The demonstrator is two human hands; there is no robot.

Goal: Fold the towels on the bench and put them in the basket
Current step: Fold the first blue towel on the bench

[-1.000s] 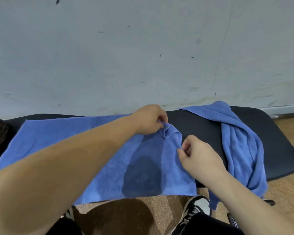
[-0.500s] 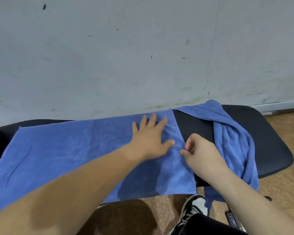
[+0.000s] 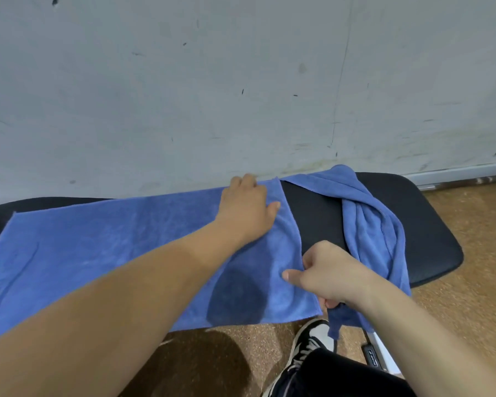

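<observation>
A blue towel [image 3: 103, 247] lies spread flat along the black bench [image 3: 430, 224], its front edge hanging over the bench's near side. My left hand [image 3: 248, 207] lies on the towel's far right corner by the wall, fingers on the cloth. My right hand [image 3: 324, 272] pinches the towel's right edge near the front, thumb on top. A second blue towel [image 3: 367, 222] lies crumpled on the right part of the bench, drooping over the front. No basket is in view.
A grey wall [image 3: 241, 81] rises directly behind the bench. The floor [image 3: 476, 282] is brown. My shoe [image 3: 309, 342] and dark trouser leg are below the bench's front edge, beside a metal bench leg [image 3: 380, 353].
My left hand slid from the middle of the towel's right end up to its far corner at the wall. My right hand moved down the right edge toward the front.
</observation>
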